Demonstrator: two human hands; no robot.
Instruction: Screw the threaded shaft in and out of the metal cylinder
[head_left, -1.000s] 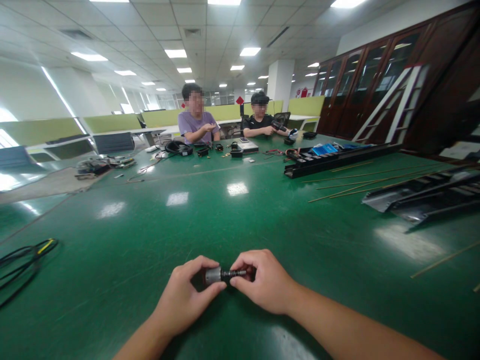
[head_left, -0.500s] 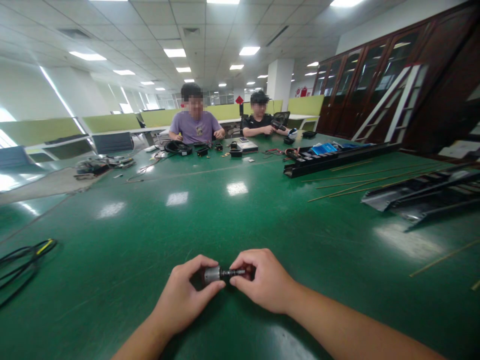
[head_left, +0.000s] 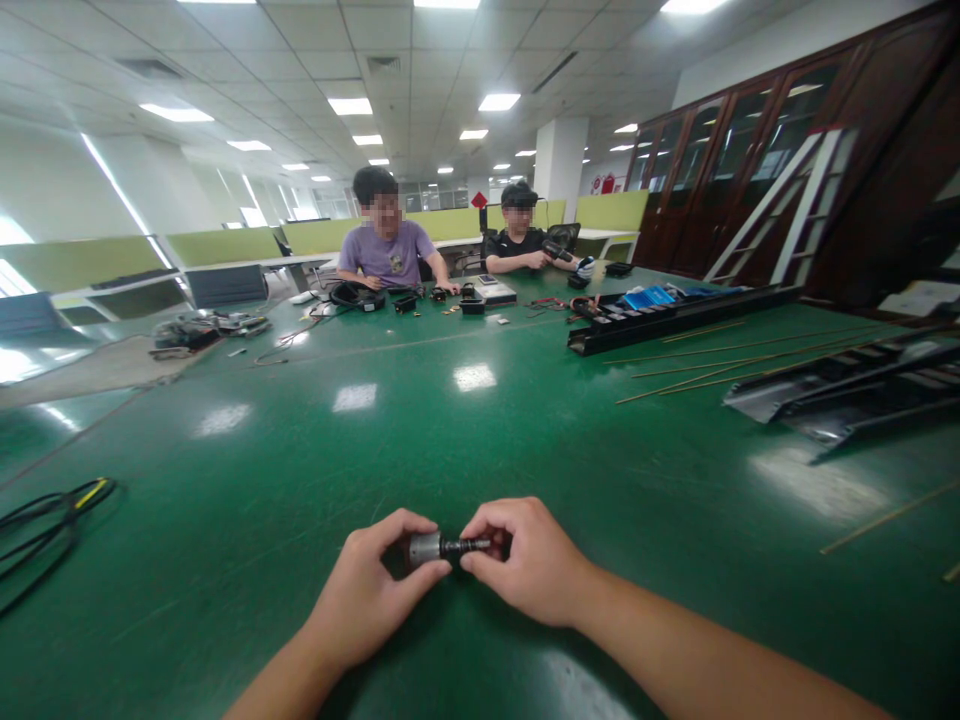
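Both of my hands hold one small part low over the green table [head_left: 465,430]. It is a short silver metal cylinder [head_left: 425,548] with a black threaded shaft [head_left: 465,546] sticking out to the right. My left hand [head_left: 367,595] pinches the silver end between thumb and fingers. My right hand [head_left: 525,560] is closed round the black shaft's far end, so that tip is hidden.
Black cables [head_left: 45,520] lie at the left edge. Long black rails [head_left: 667,318] and dark metal trays [head_left: 847,395] sit at the right, with thin wooden sticks [head_left: 720,375] between them. Two people [head_left: 386,250] sit at the far end among small parts.
My hands and the part have stayed in place. The person in the purple shirt at the far end has lowered their hands to the table.
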